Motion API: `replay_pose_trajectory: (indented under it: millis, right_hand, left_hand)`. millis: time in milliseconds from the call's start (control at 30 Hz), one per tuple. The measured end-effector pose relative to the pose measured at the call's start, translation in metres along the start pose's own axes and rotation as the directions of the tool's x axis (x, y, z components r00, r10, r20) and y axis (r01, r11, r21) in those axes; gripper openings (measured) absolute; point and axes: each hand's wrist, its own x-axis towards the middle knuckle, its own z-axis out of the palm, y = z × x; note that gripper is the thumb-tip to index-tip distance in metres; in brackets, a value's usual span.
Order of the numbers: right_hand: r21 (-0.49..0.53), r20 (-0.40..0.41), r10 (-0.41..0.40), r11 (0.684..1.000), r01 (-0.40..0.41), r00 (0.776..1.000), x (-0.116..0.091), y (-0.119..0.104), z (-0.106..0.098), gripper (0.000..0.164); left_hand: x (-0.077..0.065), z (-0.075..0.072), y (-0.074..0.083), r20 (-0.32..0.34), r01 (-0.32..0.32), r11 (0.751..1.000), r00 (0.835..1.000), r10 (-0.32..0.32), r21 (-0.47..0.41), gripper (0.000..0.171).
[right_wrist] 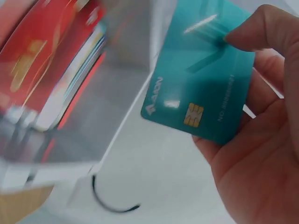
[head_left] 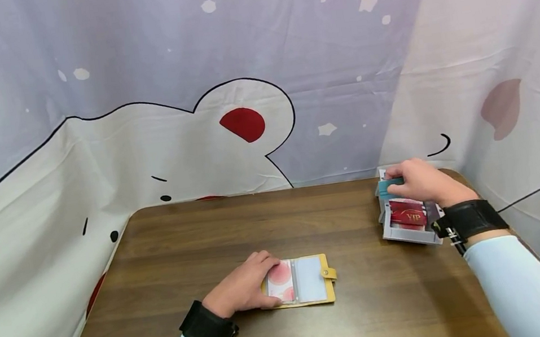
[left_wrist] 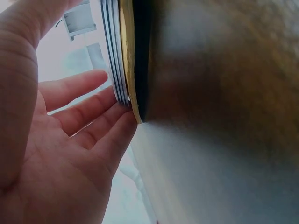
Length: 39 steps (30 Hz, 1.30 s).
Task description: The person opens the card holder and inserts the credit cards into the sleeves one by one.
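A yellow card holder (head_left: 329, 291) lies spread on the table, with clear sleeves and a snap tab at its right side. My left hand (head_left: 244, 285) grips its left end, the thumb at the near edge and the fingers at the far edge. In the right wrist view, a teal bank card (right_wrist: 196, 79) with a gold chip is pinched between the thumb and fingers of my right hand (right_wrist: 261, 121). That hand is over the far part of a grey box (head_left: 414, 237), where red VIP cards (head_left: 408, 216) and other cards stand.
The brown wooden table (head_left: 197, 240) spreads around the card holder. A printed curtain (head_left: 329, 69) hangs along the table's back and sides. The grey box stands by the table's far right corner.
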Motion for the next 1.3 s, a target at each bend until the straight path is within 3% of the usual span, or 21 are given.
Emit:
replay_pose_trajectory:
  millis: [267,433,667,767,867,1167,1300]
  right_hand:
    - [0.141,-0.043,-0.185,0.972,0.189,0.982,0.025,-0.053,0.026,0.017]
    - [0.177,-0.063,-0.342,0.921,0.348,0.938,0.039,-0.085,0.05,0.016]
    - [0.248,0.018,-0.461,0.862,0.443,0.887,0.046,-0.127,0.084,0.019]
    - [0.237,0.029,-0.518,0.835,0.497,0.855,0.048,-0.143,0.097,0.019]
    - [0.202,0.02,-0.588,0.795,0.572,0.809,0.049,-0.156,0.109,0.018]
    - [0.067,0.117,-0.771,0.636,0.769,0.626,0.051,-0.189,0.143,0.017]
    - [0.034,0.157,-0.792,0.601,0.799,0.589,0.053,-0.196,0.15,0.016]
  left_hand:
    - [-0.002,0.002,-0.001,0.006,0.01,1.0,1.0,-0.01,0.01,0.073]
    - [-0.002,0.005,-0.002,0.025,0.03,1.0,0.999,-0.03,0.003,0.075]
    - [-0.002,0.005,-0.001,0.02,0.022,1.0,1.0,-0.022,0.003,0.073]
    - [-0.003,0.005,-0.002,0.017,0.023,1.0,1.0,-0.023,-0.003,0.074]
    - [-0.004,0.005,-0.002,0.007,0.012,1.0,1.0,-0.012,-0.004,0.073]
    - [-0.003,0.005,-0.004,-0.026,-0.048,0.999,0.999,0.048,-0.007,0.056]
    - [-0.002,0.003,-0.005,-0.037,-0.056,0.998,0.998,0.055,-0.01,0.05]
